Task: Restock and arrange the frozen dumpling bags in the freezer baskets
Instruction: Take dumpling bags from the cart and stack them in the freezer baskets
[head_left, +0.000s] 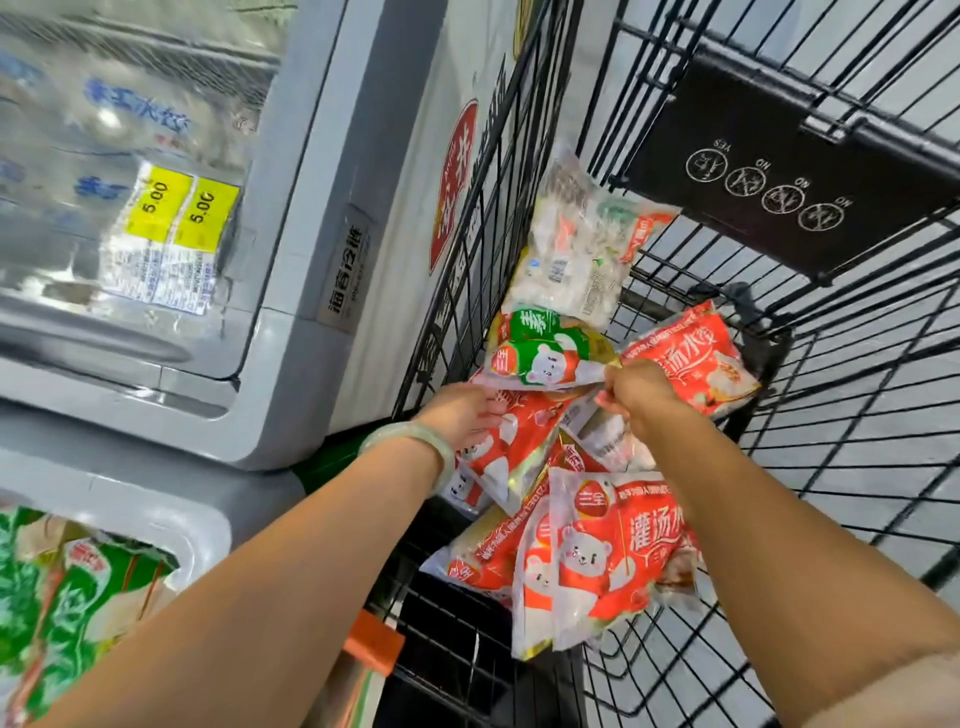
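Shiny plastic dumpling bags lie in a heap inside a black wire cart (810, 467), beside the gray freezer (311, 249). The right hand (641, 389) is curled tight and pinches the crinkly corner of a green bag (540, 358) with a bear on it. The left hand (462, 415), with a smooth pale green bracelet (415, 436) on its wrist, touches the bag's other end; I cannot tell if it grips. Puffy red bags (613, 551) lie under the arms. A see-through white bag (576, 249) leans on the wires.
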